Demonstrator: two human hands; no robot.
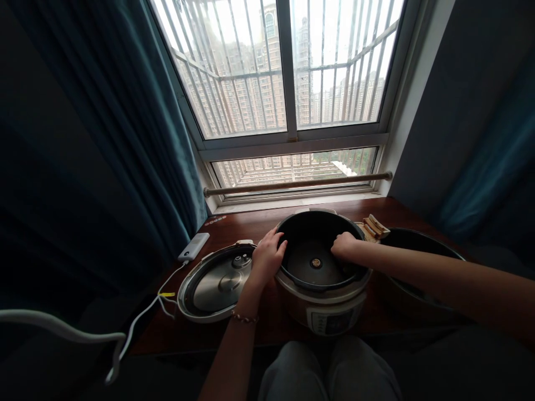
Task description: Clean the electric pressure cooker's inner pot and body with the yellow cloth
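Note:
An open electric pressure cooker stands on a dark wooden table under a window. Its dark inside shows a round heating plate. My left hand rests on the cooker's left rim, fingers curled over the edge. Reaching down inside the cooker at its right side, my right hand has its fingers bent inward; what they touch is hidden. The cooker's lid lies upside down on the table to the left.
A dark inner pot sits right of the cooker, under my right forearm. A white power bank with a white cable lies at the left. A small folded cloth is behind the cooker. Teal curtains hang on both sides.

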